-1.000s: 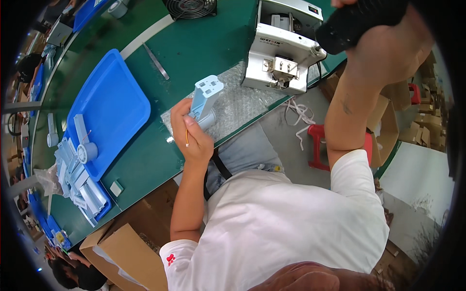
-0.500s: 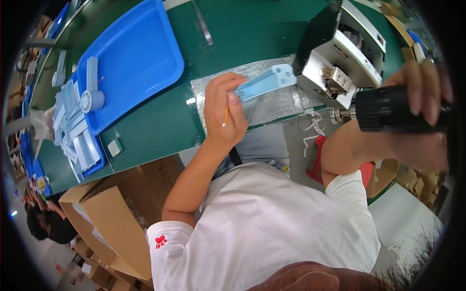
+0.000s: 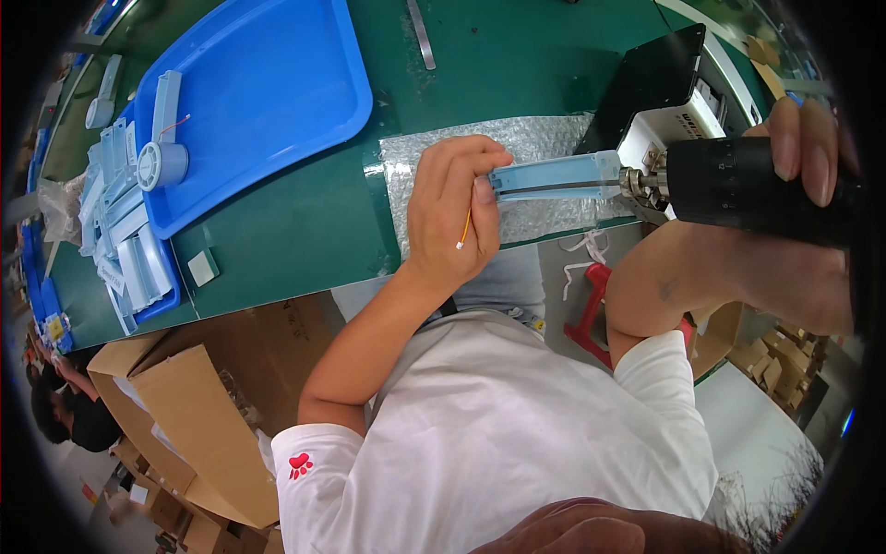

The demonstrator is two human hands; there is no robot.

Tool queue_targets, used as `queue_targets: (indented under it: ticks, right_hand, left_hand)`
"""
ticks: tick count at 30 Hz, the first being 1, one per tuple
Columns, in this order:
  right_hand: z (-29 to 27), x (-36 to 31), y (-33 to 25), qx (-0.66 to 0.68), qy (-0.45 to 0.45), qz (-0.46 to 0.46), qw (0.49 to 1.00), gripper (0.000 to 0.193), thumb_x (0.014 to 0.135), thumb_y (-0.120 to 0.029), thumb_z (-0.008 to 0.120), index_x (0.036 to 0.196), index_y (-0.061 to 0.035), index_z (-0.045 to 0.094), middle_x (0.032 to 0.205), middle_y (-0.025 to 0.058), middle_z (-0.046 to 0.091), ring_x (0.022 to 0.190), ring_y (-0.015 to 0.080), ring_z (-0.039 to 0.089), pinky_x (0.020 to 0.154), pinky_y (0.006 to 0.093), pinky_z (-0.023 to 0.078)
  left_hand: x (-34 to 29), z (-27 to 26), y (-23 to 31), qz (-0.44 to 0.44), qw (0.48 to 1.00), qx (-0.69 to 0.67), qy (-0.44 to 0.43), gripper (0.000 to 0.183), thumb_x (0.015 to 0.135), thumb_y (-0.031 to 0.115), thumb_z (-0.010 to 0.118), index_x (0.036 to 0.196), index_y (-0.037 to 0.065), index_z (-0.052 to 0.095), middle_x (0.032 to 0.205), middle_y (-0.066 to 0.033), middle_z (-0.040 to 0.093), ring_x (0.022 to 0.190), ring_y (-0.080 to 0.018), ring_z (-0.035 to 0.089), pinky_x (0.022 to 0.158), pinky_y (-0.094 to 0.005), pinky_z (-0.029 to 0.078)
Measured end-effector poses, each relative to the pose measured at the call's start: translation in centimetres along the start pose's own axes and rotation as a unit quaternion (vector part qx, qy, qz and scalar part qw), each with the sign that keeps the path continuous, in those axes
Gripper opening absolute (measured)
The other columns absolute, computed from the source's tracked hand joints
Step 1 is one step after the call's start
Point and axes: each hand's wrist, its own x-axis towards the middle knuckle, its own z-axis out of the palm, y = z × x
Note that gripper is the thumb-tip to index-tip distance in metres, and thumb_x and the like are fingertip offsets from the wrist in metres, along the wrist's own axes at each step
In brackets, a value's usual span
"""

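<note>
My left hand (image 3: 452, 212) grips one end of a long light blue plastic housing (image 3: 558, 173), held over the bubble wrap (image 3: 540, 138). A thin yellow wire (image 3: 466, 226) with a small white plug hangs out by my fingers. On the right, my right hand (image 3: 805, 152) is wrapped round a thick black electric screwdriver (image 3: 724, 180), lying nearly level. Its metal nose meets the housing's right end. The long thin bit runs along inside the housing toward my left fingers; its tip is hidden there.
Behind the screwdriver stands a black-and-white screw feeder (image 3: 646, 97). A large blue tray (image 3: 268, 83) lies at the left, beside more light blue housings (image 3: 125, 208) and a round-ended part (image 3: 161, 162). A metal strip (image 3: 421, 37) lies at the back. Cardboard boxes (image 3: 212, 425) stand below the table edge.
The housing has turned level and moved toward the screwdriver, whose bit now lies inside it. The screwdriver has shifted slightly left and up. The whole view has shifted a little.
</note>
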Motion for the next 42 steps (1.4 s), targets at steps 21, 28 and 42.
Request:
queue_targets:
  ticks: [21, 28, 42]
  right_hand:
    - [0.8, -0.5, -0.8, 0.094, -0.046, 0.005, 0.995, 0.083, 0.087, -0.073, 0.057, 0.118, 0.0036, 0.049, 0.096, 0.0118, 0.053, 0.079, 0.0220, 0.054, 0.069, 0.0365, 0.045]
    - [-4.7, 0.9, -6.2, 0.187, -0.080, 0.008, 0.979, 0.070, 0.090, -0.060, 0.068, 0.113, 0.0034, 0.049, 0.098, 0.0112, 0.054, 0.082, 0.0171, 0.059, 0.067, 0.0294, 0.047]
    - [-5.4, 1.4, -5.3, -0.140, 0.082, -0.095, 0.982, 0.076, 0.089, -0.066, 0.064, 0.114, 0.0048, 0.049, 0.096, 0.0111, 0.055, 0.078, 0.0177, 0.058, 0.066, 0.0307, 0.047]
  left_hand:
    - [0.1, 0.4, -0.2, 0.031, 0.999, 0.028, 0.003, 0.020, 0.099, 0.002, 0.046, 0.108, -0.002, 0.064, 0.109, -0.0195, 0.066, 0.098, -0.0372, 0.063, 0.088, -0.0437, 0.050]
    - [0.1, 0.6, 0.4, 0.010, 1.000, 0.021, 0.003, 0.027, 0.104, 0.009, 0.039, 0.108, -0.006, 0.062, 0.111, -0.0222, 0.065, 0.101, -0.0363, 0.064, 0.091, -0.0424, 0.049]
    - [-0.2, 0.1, 0.5, 0.002, 0.997, 0.063, -0.036, 0.034, 0.107, 0.012, 0.032, 0.112, -0.008, 0.059, 0.118, -0.0223, 0.063, 0.107, -0.0318, 0.062, 0.097, -0.0391, 0.046]
